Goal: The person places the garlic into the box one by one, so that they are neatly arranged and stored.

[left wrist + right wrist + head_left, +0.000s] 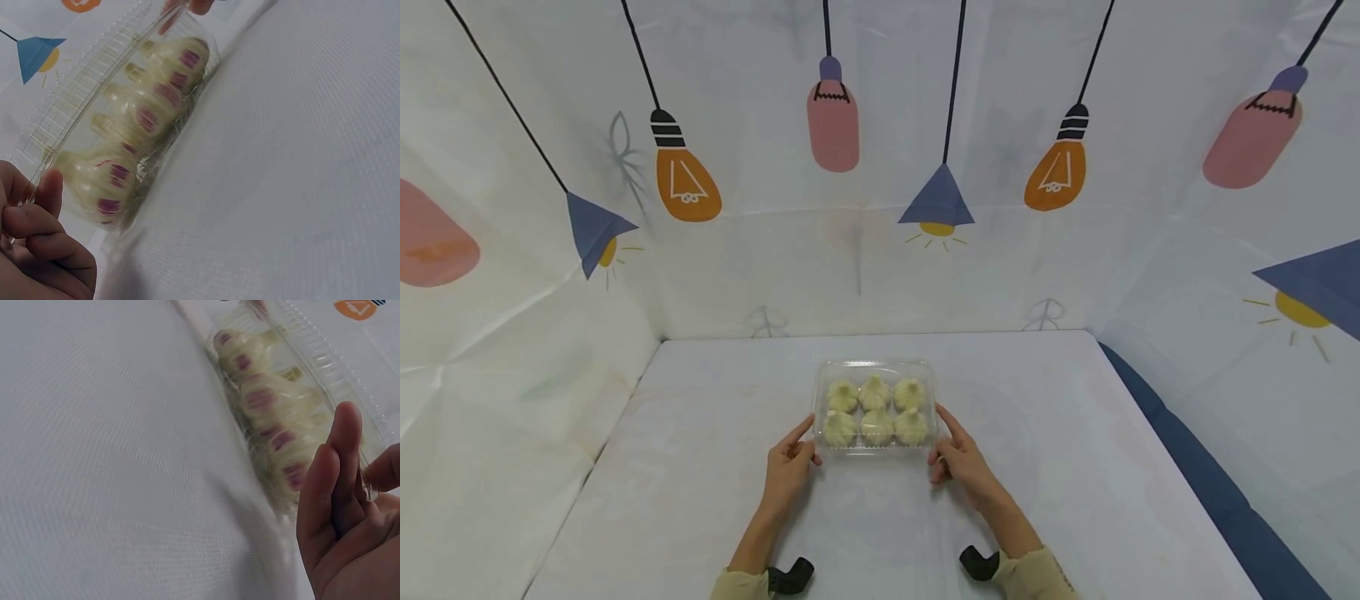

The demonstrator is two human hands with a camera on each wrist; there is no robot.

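Note:
A clear plastic clamshell box (877, 451) sits on the white table, with its lid over several pale garlic bulbs (875, 392) in two rows. Purple streaks mark the sides of the garlic in both wrist views. At the box's left edge, my left hand (788, 471) pinches the rim between thumb and finger, its index finger pointing forward along the side. My right hand (966, 471) holds the opposite edge in much the same way. The rim passes between the left hand's fingers (50, 190) in the left wrist view. The right hand's fingers partly hide the box in the right wrist view.
The white table (700, 442) extends around the box. Behind and at both sides hangs a white cloth (760, 258) printed with lamps and bulbs. A dark blue strip (1195, 450) runs along the right edge. Black wrist-worn pieces (793, 577) sit at both cuffs.

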